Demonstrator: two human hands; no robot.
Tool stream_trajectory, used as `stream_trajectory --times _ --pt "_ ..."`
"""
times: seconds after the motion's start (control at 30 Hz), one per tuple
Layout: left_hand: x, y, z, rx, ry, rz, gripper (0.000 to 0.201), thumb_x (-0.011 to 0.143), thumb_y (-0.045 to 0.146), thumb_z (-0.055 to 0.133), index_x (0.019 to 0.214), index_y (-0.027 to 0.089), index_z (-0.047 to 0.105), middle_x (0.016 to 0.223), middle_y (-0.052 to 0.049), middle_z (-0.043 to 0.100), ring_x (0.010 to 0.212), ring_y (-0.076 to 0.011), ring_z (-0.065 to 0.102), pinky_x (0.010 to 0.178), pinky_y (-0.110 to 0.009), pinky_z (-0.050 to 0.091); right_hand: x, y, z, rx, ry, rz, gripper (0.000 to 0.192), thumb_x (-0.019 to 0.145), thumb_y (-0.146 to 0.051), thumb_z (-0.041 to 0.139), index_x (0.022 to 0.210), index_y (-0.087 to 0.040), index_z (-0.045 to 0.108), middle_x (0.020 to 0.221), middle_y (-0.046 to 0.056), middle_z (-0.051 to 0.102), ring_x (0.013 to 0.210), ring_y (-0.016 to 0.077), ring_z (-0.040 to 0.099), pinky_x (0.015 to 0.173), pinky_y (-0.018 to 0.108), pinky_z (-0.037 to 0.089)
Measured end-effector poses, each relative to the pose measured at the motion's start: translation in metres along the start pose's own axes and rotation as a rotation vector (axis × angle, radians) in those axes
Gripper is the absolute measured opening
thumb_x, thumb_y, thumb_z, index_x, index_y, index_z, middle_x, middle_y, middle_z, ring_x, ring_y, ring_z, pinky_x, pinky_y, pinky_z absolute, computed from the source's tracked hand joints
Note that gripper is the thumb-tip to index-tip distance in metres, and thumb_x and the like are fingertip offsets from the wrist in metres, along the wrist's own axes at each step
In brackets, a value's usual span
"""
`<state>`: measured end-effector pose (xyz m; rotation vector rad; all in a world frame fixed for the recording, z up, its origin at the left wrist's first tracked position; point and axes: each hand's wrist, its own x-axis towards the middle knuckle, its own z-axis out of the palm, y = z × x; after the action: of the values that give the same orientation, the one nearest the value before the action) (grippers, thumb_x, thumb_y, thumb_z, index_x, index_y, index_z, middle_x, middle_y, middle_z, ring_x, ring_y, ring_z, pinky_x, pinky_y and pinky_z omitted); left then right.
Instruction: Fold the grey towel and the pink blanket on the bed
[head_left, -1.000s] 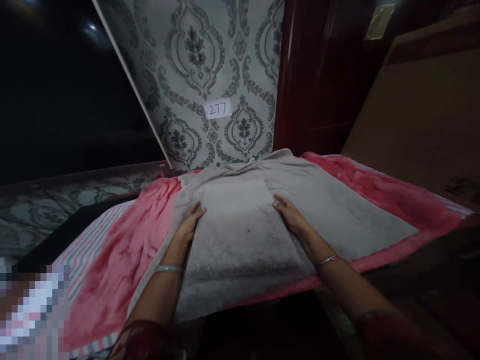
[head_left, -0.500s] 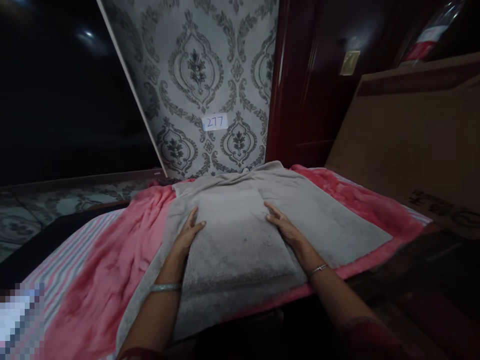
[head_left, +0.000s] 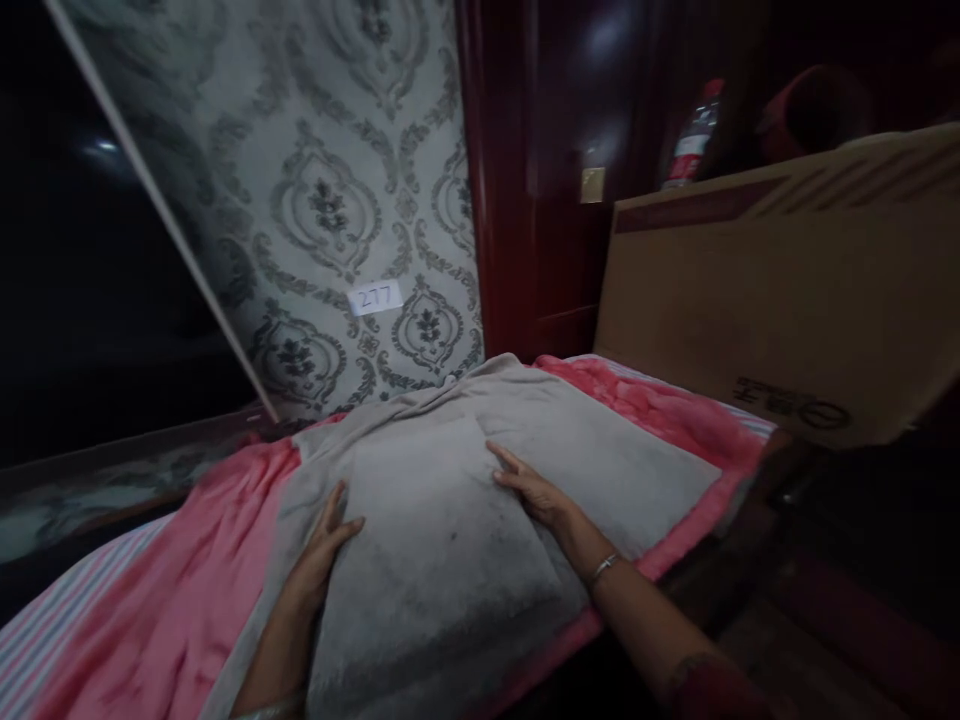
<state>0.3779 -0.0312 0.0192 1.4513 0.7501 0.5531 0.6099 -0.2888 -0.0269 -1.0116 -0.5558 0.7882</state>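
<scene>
Head view, dim light. Both hands lie flat and open, grasping nothing, palms down on a grey towel [head_left: 450,540]. Left hand [head_left: 322,555] rests along the left edge of the raised, folded middle panel of the towel, fingers spread and pointing away from the body. Right hand [head_left: 532,490] rests along the right edge of the same panel, fingers together; a thin bracelet [head_left: 602,568] sits on that wrist. The panel lies between the two hands; more of the towel spreads flat beyond the right hand and bunches loosely past the fingertips toward the wall. Under the towel, a pink blanket [head_left: 172,600] shows to the left of the left hand and as a strip beyond the right hand; a striped sheet [head_left: 45,640] shows further left. Past the fingertips: patterned wallpaper [head_left: 322,200] with a small label [head_left: 375,297] reading 277, then a dark red door frame [head_left: 510,180]. Right of the right hand, a cardboard box [head_left: 780,280] leans close to the blanket edge; a bottle [head_left: 686,140] stands behind it. Judgement on risk: the blanket is soft and rumpled, so uneven pressure from either hand could skew the fold or drag the towel toward the near edge, where it overhangs. Low light makes edge alignment hard to check.
</scene>
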Motion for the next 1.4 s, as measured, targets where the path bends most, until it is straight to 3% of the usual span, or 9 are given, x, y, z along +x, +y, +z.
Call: stream_trajectory --times 0.13,0.27,0.43,0.67,0.87,1.07,1.23,1.4 --pt "0.002 0.007 0.005 0.123 0.08 0.03 0.09 0.074 0.04 0.076 0.156 0.035 0.038 0.158 -0.009 0.046 0.137 -0.0323 0.052 0.112 -0.047 0.045 0.002 -0.006 0.002 -0.013 -0.033 -0.043 0.099 0.057 -0.046 0.092 0.146 -0.029 0.053 0.158 0.004 0.043 0.136 0.0277 0.048 0.116 0.043 0.035" --pt "0.005 0.012 0.009 0.219 0.066 0.025 0.091 0.075 0.048 0.072 0.157 0.039 0.033 0.161 -0.007 0.04 0.142 -0.0373 0.046 0.115 -0.057 0.037 0.002 -0.011 -0.001 -0.042 -0.082 -0.06 0.097 0.059 -0.045 0.092 0.147 -0.03 0.052 0.158 0.003 0.041 0.138 0.0267 0.045 0.117 0.041 0.034" --pt "0.0 0.019 0.015 0.245 0.068 -0.001 0.098 0.074 0.054 0.071 0.16 0.036 0.027 0.161 -0.011 0.039 0.147 -0.041 0.036 0.116 -0.061 0.031 0.002 -0.01 -0.006 -0.003 -0.109 -0.045 0.097 0.061 -0.044 0.091 0.148 -0.032 0.05 0.159 0.002 0.039 0.137 0.0252 0.046 0.115 0.04 0.035" --pt "-0.003 0.019 0.018 0.281 0.075 0.062 0.093 0.074 0.053 0.072 0.158 0.031 0.036 0.164 -0.009 0.035 0.15 -0.0373 0.031 0.12 -0.054 0.029 0.003 -0.008 -0.008 -0.004 -0.053 -0.004 0.097 0.058 -0.046 0.092 0.145 -0.031 0.052 0.147 0.003 0.054 0.127 0.0235 0.055 0.112 0.039 0.039" --pt "0.015 -0.004 0.014 0.208 0.064 0.109 0.091 0.075 0.041 0.07 0.157 0.021 0.037 0.164 -0.011 0.034 0.152 -0.0323 0.029 0.124 -0.044 0.025 -0.003 -0.007 -0.006 0.0 -0.003 0.005 0.086 0.061 -0.042 0.09 0.139 -0.028 0.058 0.135 0.003 0.064 0.117 0.0219 0.063 0.111 0.041 0.043" --pt "0.013 -0.017 0.011 0.041 0.03 0.045 0.09 0.073 0.03 0.072 0.156 0.022 0.038 0.166 -0.009 0.032 0.151 -0.0292 0.032 0.122 -0.04 0.031 -0.006 0.0 -0.011 0.008 0.065 0.046 0.068 0.072 -0.035 0.083 0.136 -0.028 0.061 0.13 0.005 0.068 0.114 0.0217 0.066 0.111 0.043 0.044" --pt "0.007 -0.018 0.009 -0.035 -0.075 0.042 0.09 0.076 0.028 0.07 0.158 0.023 0.033 0.166 -0.009 0.031 0.15 -0.0285 0.034 0.122 -0.041 0.03 -0.009 0.001 -0.008 -0.06 0.102 0.06 0.072 0.075 -0.04 0.078 0.143 -0.026 0.056 0.128 0.007 0.07 0.117 0.0254 0.066 0.113 0.047 0.043" --pt "0.008 -0.026 0.009 -0.021 -0.066 0.099 0.089 0.076 0.025 0.069 0.158 0.021 0.034 0.166 -0.008 0.032 0.154 -0.0265 0.025 0.125 -0.038 0.025 -0.014 0.0 -0.007 -0.228 0.087 0.082 0.08 0.078 -0.052 0.074 0.15 -0.029 0.049 0.139 0.007 0.064 0.126 0.0286 0.061 0.111 0.049 0.046"
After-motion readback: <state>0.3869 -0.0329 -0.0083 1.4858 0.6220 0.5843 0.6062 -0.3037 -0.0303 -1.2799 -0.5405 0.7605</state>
